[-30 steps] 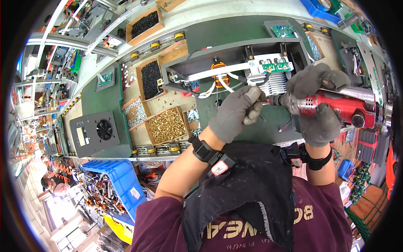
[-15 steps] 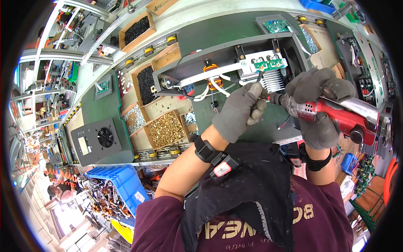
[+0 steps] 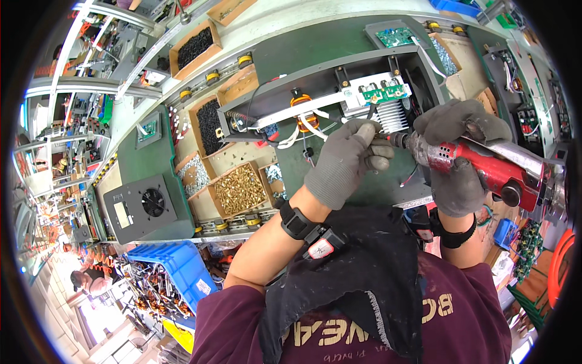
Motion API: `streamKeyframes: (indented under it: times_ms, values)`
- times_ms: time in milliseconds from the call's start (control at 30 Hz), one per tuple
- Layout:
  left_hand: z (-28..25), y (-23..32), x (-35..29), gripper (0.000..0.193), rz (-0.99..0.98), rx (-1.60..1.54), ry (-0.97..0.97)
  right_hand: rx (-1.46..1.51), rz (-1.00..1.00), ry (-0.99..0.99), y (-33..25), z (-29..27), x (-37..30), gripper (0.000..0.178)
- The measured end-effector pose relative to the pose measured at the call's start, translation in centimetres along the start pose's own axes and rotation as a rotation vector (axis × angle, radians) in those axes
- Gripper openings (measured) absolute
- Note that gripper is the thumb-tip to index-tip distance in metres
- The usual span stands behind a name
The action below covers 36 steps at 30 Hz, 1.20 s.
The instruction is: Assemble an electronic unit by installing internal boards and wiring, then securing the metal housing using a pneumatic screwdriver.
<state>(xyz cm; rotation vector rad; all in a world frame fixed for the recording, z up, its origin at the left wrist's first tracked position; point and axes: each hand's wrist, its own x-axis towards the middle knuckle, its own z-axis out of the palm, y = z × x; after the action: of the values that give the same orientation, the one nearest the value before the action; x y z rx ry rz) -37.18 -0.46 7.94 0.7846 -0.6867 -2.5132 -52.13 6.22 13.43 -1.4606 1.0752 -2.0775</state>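
Note:
My right hand (image 3: 459, 193), in a grey glove, is wrapped around a red power screwdriver (image 3: 479, 162) with a silver side. The tool lies sideways, its dark tip pointing left. My left hand (image 3: 341, 162), gloved too, has thumb and fingers closed together right at that tip; anything small between them is hidden. Just beyond both hands stands an open grey metal housing (image 3: 267, 94). Inside it are a white-finned heat sink (image 3: 391, 116), a green circuit board (image 3: 386, 92) and an orange-copper coil (image 3: 304, 108). White wires (image 3: 290, 143) hang over its near edge.
Left of the housing are boxes of brass fasteners (image 3: 240, 189), black screws (image 3: 210, 126) and silver screws (image 3: 195, 176). A grey panel with a fan (image 3: 139, 207) lies further left. A blue crate (image 3: 185, 267) of coils stands below. Another circuit board (image 3: 397, 37) sits at the back.
The left fingers have shifted slightly at the driver's tip and spread a little. The screwdriver stays in my right hand, nearly in place. The view has shifted slightly.

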Motion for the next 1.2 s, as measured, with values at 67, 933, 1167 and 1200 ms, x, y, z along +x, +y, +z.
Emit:
streamKeyframes:
  times_ms: [67, 933, 1167, 1200]
  values:
    - [0.0, -0.3, 0.0, 0.027, 0.018, -0.022, -0.011, -0.020, -0.012, -0.015, 0.1, -0.1, 0.0, 0.035]
    - [-3.9, -4.4, 3.5, 0.017, 0.348, 2.740, -0.123, 0.334, 0.409, 0.414, 0.5, -6.7, -2.7, 0.035]
    - [-5.4, -2.0, 3.0, 0.013, 0.653, 2.494, -0.347, 0.574, 0.519, 0.532, 0.7, -10.1, -4.4, 0.029]
    - [-5.5, -1.6, 2.3, 0.013, 0.769, 2.293, -0.288, 0.577, 0.521, 0.521, 0.9, -10.6, -4.6, 0.029]
